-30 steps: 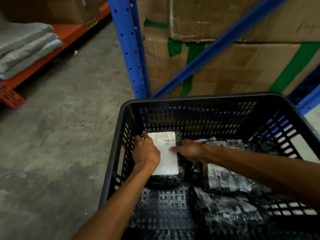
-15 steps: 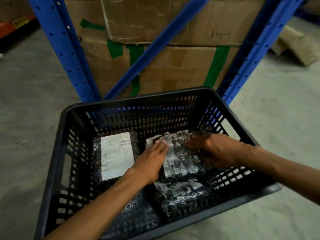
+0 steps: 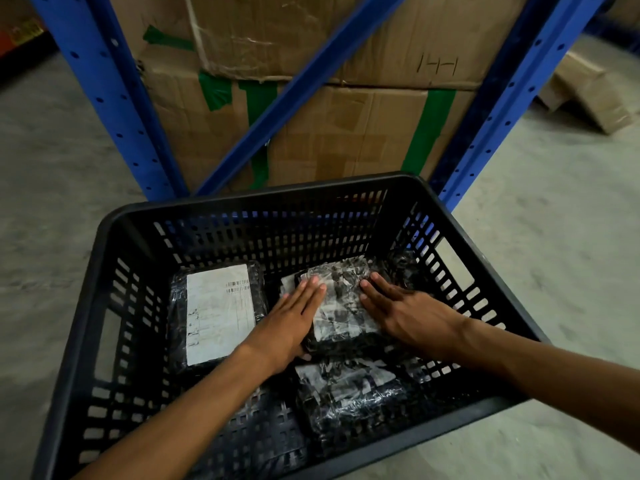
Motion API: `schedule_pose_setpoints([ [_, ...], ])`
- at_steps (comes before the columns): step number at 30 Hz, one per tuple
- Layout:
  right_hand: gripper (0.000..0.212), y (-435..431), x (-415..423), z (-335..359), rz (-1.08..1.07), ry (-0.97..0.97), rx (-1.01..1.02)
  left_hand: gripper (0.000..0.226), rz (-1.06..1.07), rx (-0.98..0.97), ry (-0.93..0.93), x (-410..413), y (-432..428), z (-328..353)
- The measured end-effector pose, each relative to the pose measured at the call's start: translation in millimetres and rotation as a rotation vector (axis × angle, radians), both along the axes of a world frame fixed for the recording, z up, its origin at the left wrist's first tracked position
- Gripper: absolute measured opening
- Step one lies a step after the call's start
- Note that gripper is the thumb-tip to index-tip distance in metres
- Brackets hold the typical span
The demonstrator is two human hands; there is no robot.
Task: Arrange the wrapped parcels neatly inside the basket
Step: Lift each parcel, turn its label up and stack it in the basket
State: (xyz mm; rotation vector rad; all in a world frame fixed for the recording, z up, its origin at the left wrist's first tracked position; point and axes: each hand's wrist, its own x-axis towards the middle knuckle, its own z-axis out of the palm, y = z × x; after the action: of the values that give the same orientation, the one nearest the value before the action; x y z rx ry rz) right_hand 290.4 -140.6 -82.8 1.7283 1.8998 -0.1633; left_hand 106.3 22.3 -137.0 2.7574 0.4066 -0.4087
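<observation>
A black slotted plastic basket (image 3: 104, 306) stands on the floor. Inside, a black wrapped parcel with a white label (image 3: 216, 313) lies flat at the back left. A second wrapped parcel (image 3: 341, 306) lies at the back right, with crinkled clear film over its label. My left hand (image 3: 291, 320) rests flat along its left edge and my right hand (image 3: 398, 310) lies flat on its right edge, fingers straight. A third wrapped parcel (image 3: 346, 386) lies just in front of it, near the front wall.
A blue steel rack (image 3: 114, 98) with a diagonal brace stands right behind the basket, holding taped cardboard boxes (image 3: 346, 133). Flattened cardboard (image 3: 588, 91) lies on the concrete floor at the far right. Bare basket floor shows at the front left.
Both hands left the labelled parcel at the back left and moved right onto the second parcel. They now lie flatter along its two sides. The view swung right.
</observation>
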Motion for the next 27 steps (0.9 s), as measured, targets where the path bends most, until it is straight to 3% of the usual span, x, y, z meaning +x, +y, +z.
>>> schedule_pose_setpoints([
  [3, 0.075, 1.8, 16.8, 32.0, -0.174, 0.438, 0.115, 0.102, 0.024, -0.281, 0.037, -1.6, 19.9, 28.0],
  [6, 0.051, 3.7, 35.0, 66.4, -0.459, 0.893, 0.288, 0.068, 0.156, -0.600, -0.128, -11.5, 43.0, 71.0],
  [9, 0.038, 5.8, 33.1, 84.5, -0.799, 1.487, 0.257, 0.064, 0.368, -0.718, -0.326, -19.0, 55.9, 110.6],
  [12, 0.043, 25.1, 10.7, 79.3, -1.053, 1.804, 0.310, 0.056, 0.679, -0.820, -0.467, -24.4, 52.7, 129.5],
  [16, 0.072, 54.2, -35.0, 63.8, -1.429, 1.827, 0.255, 0.063, 1.126, -1.002, -0.368, -40.6, 46.4, 123.3],
  [20, 0.033, 70.0, -72.9, 45.1, -1.360, 1.697, 0.240, 0.038, 1.202, -1.047, -0.428, -67.1, 27.8, 108.0],
  [24, 0.028, 93.1, -97.0, 34.8, -1.299, 1.681, 0.274, 0.017, 1.270, -0.984, -0.585, -87.6, 20.5, 98.9],
  [27, 0.019, 113.2, -105.3, 28.2, -1.245, 1.727, 0.255, 0.021, 1.369, -0.914, -0.644, -95.3, 31.3, 98.2],
])
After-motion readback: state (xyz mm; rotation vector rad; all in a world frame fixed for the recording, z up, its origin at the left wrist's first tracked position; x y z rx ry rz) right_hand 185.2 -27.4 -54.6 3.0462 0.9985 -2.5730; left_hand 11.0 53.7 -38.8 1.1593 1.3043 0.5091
